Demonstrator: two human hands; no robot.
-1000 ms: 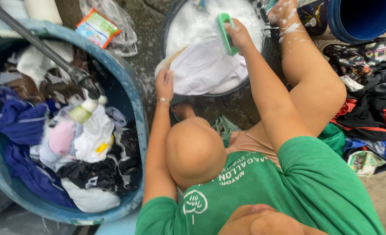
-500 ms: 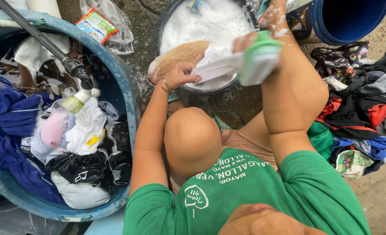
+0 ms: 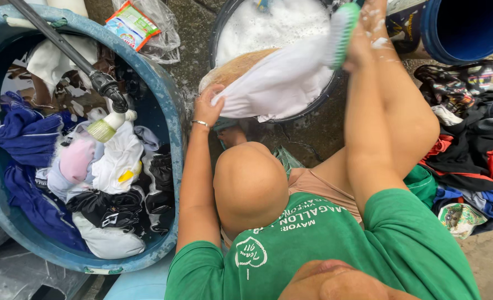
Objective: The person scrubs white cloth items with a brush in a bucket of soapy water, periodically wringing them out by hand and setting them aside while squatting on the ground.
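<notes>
At the upper centre of the frame, the left hand (image 3: 207, 108) pinched the white garment (image 3: 282, 83) taut over a wooden washboard (image 3: 232, 68) in the sudsy basin (image 3: 221, 28), so the right hand (image 3: 357, 47), clenched around a green scrub brush (image 3: 341, 28), could scrub it.

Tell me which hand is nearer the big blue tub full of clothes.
Left. The left hand pins the white cloth just beside the tub rim; the right hand holds the green brush over the soapy basin, farther away.
</notes>
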